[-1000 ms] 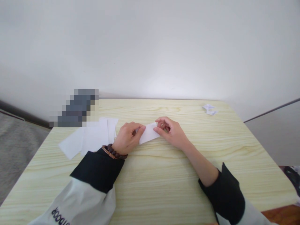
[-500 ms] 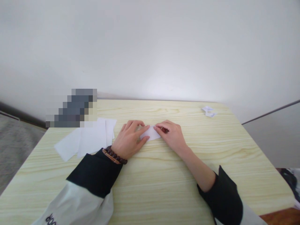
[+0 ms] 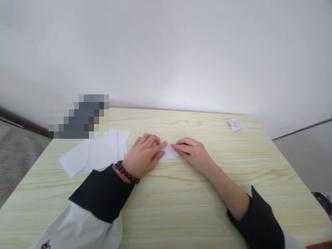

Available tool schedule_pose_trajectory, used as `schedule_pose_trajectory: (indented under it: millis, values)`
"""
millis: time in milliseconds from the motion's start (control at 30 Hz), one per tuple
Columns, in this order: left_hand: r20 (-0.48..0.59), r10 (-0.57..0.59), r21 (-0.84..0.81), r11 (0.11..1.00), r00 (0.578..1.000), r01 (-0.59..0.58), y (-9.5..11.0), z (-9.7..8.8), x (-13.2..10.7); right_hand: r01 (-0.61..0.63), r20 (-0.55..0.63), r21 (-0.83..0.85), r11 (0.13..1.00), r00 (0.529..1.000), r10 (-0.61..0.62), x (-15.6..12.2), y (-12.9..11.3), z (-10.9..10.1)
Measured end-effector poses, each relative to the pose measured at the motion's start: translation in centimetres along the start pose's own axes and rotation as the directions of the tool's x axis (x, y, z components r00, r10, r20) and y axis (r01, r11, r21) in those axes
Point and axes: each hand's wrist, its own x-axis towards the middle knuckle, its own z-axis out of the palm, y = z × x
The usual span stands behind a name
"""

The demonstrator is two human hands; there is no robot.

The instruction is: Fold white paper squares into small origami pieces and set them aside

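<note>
Between my hands a small folded piece of white paper [image 3: 168,154] lies on the table, its top coming to a peak. My left hand [image 3: 142,154], with a dark beaded bracelet at the wrist, holds the left side of the paper under thumb and index finger. At the right slope, the fingertips of my right hand [image 3: 192,151] are pressed together on the paper's edge near the peak. The underside of the paper and part of its left side are hidden.
Several white sheets of paper [image 3: 103,152] overlap at the left of the wood-grain table [image 3: 166,207]. Two small folded papers [image 3: 235,125] rest at the back right. A pixelated dark object [image 3: 80,117] is at the back left. Behind the table stands a white wall [image 3: 181,52].
The paper's top edge, nearly straight before, now slopes to a peak as its right corner is folded down. My right hand has moved slightly right and down; its fingers have straightened.
</note>
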Motion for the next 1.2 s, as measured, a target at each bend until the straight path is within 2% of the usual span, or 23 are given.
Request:
schedule_pose_trajectory:
  millis: [233, 633, 1200]
  values:
    - [-0.076, -0.029, -0.006, 1.000, 0.997, 0.028, -0.2, 0.3, 0.0, 0.111, 0.058, 0.018, 0.994, 0.992, -0.112, -0.1, -0.4, -0.2]
    - [-0.096, 0.013, -0.012, 1.000, 0.995, -0.014, -0.4, 0.2, -0.1, 0.102, 0.110, 0.076, 0.992, 0.988, -0.110, -0.1, -0.1, -0.9]
    - [-0.112, 0.052, 0.047, 0.998, 0.992, -0.047, -0.4, 0.4, -0.1, 0.098, 0.156, 0.003, 0.995, 0.983, -0.097, 0.1, -0.6, -1.1]
